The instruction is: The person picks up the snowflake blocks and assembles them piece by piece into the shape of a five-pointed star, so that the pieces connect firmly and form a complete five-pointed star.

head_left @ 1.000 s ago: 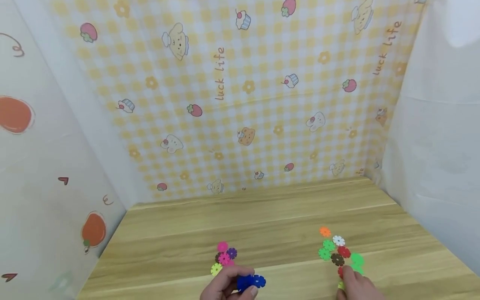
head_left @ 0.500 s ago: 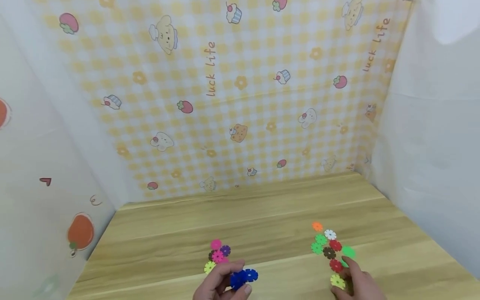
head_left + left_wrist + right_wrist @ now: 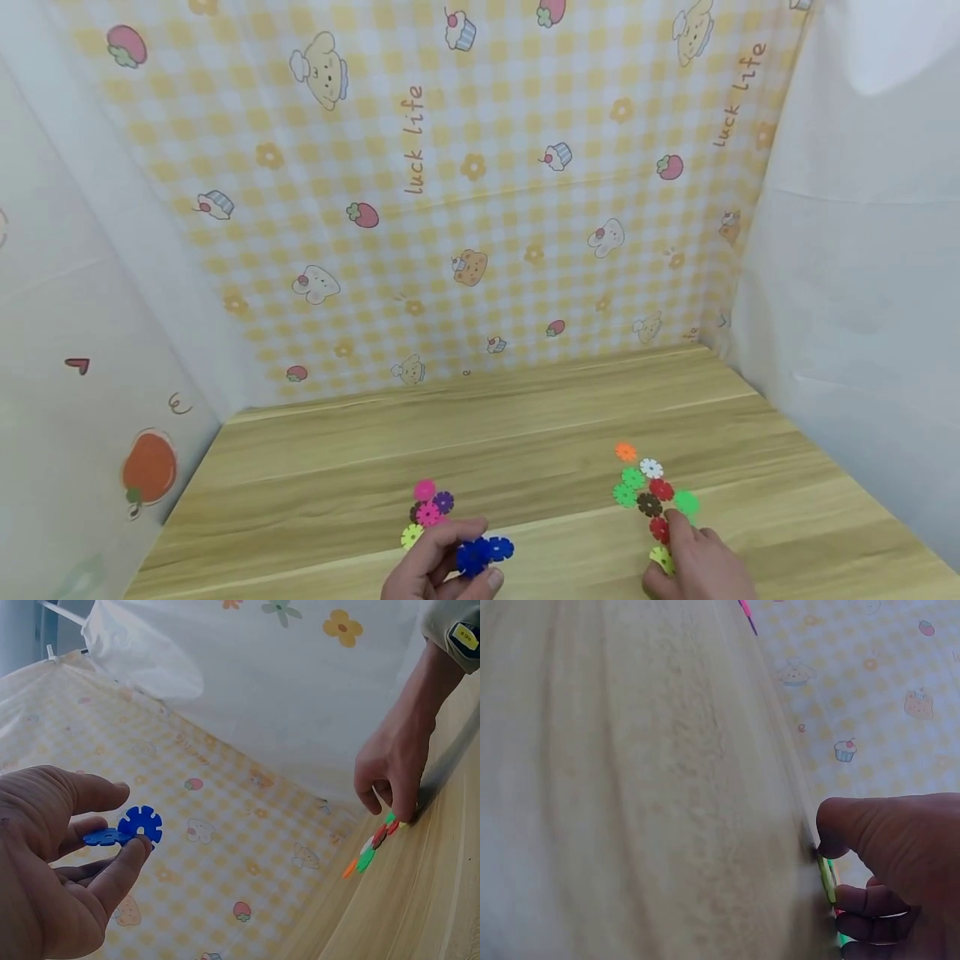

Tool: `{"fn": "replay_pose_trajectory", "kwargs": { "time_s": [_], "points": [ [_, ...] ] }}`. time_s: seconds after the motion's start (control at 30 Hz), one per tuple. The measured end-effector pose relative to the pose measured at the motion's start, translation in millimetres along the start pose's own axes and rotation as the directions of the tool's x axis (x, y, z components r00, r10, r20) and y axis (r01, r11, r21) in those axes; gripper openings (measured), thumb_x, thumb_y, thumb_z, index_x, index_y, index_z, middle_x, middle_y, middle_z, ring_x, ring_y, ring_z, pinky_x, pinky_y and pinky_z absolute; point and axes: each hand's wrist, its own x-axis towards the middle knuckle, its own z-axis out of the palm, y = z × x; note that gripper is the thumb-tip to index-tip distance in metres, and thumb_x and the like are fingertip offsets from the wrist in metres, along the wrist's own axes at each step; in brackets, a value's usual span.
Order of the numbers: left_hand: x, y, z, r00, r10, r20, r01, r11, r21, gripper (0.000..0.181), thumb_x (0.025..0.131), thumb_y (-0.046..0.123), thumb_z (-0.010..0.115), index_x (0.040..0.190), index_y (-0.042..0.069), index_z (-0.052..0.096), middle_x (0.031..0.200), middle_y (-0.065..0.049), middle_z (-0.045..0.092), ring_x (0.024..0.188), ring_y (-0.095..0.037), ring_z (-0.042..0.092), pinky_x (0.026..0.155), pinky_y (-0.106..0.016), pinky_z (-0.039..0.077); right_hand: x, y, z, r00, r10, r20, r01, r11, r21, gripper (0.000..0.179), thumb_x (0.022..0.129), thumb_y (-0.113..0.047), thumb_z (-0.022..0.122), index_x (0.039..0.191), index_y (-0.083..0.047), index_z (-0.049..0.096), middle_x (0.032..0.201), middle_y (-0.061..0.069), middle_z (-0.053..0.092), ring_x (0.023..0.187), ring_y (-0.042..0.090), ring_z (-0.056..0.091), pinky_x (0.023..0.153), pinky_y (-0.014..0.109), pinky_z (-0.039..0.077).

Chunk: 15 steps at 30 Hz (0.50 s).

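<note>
My left hand point(image 3: 442, 567) pinches two blue notched building discs point(image 3: 474, 557) between thumb and fingers. In the left wrist view the discs point(image 3: 140, 823) are joined at an angle, one upright and the other lying flat. On the table at the right, my right hand point(image 3: 705, 560) reaches down to a yellow notched disc point(image 3: 662, 560). In the right wrist view, thumb and forefinger are at opposite ends of this yellow disc point(image 3: 826, 877), close over the wood. A red disc point(image 3: 659, 529) lies just beyond it, partly covered by the forefinger.
Beyond the right hand lie brown point(image 3: 649, 504), white point(image 3: 652, 468), orange point(image 3: 626, 452) and several green discs point(image 3: 633, 477). A second pile, with pink point(image 3: 425, 490), purple point(image 3: 444, 502) and yellow discs point(image 3: 412, 537), lies behind the left hand. Patterned cloth point(image 3: 480, 200) hangs along the table's back.
The right hand has shifted off the red disc toward the yellow one, its thumb and forefinger closing in there. The left hand keeps holding the blue discs. The head view has turned slightly right.
</note>
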Motion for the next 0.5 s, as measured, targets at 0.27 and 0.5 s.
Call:
{"fn": "replay_pose_trajectory", "kwargs": {
  "time_s": [0.27, 0.5],
  "points": [
    [1.4, -2.2, -2.9, 1.0, -0.024, 0.016, 0.024, 1.0, 0.005, 0.037, 0.076, 0.015, 0.081, 0.109, 0.01, 0.065, 0.109, -0.016, 0.066, 0.088, -0.02, 0.069, 0.069, -0.031, 0.059, 0.3, -0.4, -2.6, 0.996, 0.086, 0.011, -0.087, 0.986, 0.145, 0.074, 0.072, -0.025, 0.071, 0.13, 0.009, 0.041, 0.073, -0.001, 0.053, 0.064, 0.014, 0.046, 0.055, 0.026, 0.04],
    [3.5, -8.6, -9.1, 0.997, -0.056, 0.055, 0.056, 0.998, 0.006, 0.039, 0.078, 0.019, 0.081, 0.112, 0.012, 0.064, 0.108, -0.018, 0.065, 0.088, -0.022, 0.069, 0.069, -0.031, 0.059, -5.1, 6.1, -1.3, 0.997, 0.041, -0.064, -0.029, 0.985, 0.17, 0.07, 0.072, -0.03, 0.08, 0.124, 0.003, 0.046, 0.086, -0.001, 0.061, 0.072, 0.012, 0.053, 0.065, 0.028, 0.049]
  ]
}}
